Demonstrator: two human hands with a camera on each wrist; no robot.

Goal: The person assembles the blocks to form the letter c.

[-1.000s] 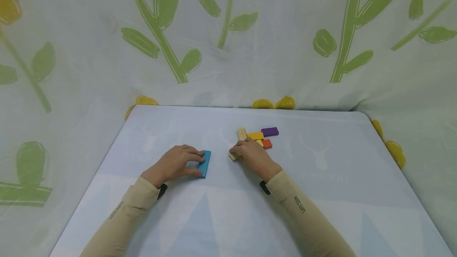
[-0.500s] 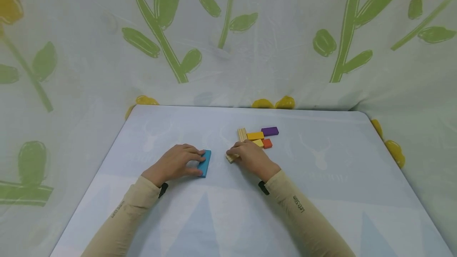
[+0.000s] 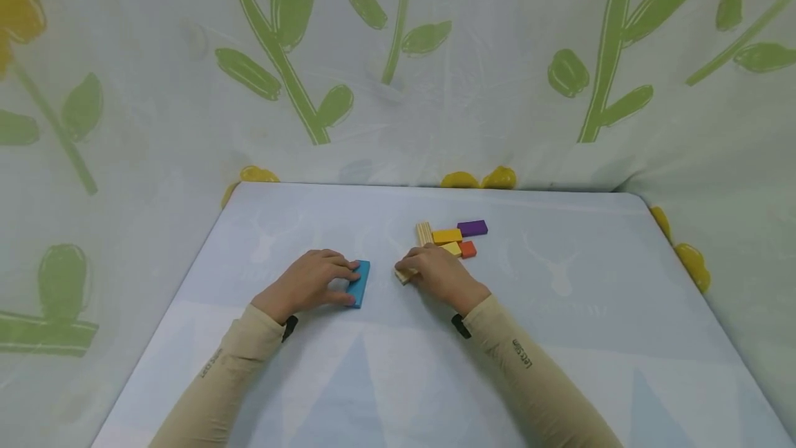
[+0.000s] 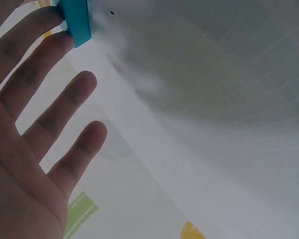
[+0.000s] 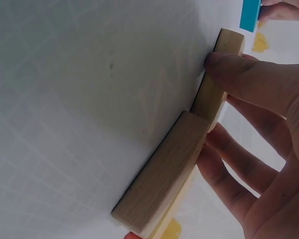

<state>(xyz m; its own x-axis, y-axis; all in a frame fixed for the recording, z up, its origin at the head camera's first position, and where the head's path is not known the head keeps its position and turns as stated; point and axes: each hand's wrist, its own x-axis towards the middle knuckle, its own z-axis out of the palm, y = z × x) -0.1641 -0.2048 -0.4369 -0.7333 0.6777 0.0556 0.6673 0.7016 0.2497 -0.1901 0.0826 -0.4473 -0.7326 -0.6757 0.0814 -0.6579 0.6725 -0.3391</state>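
Left hand (image 3: 307, 283): thumb and fingertips pinch the blue block (image 3: 362, 289), thumb at its near end; two of my fingers are off it, spread apart. Can't tell whether the block rests on the table (image 3: 560, 365) or sits just above it.

A gap, then the wood block (image 3: 404, 276), in my right hand (image 3: 443, 274): thumb on one face, fingers behind, clamped. In the right wrist view its end meets another block with a wood-toned side; can't tell if the two touch or only line up.

Beyond my right hand: striped block (image 3: 424, 233), its near end hidden by my fingers; orange block (image 3: 447, 236) just right of it; yellow block (image 3: 451, 249) nearer me, partly covered; red block (image 3: 468, 249) at its right end; purple block (image 3: 472, 228) farther off, rightmost.

Step in hand, my judgement: placing or lining up the wood block while the left hand minds the blue one. Next move probably calls for a light, steady right-hand pinch, without nudging the yellow block.
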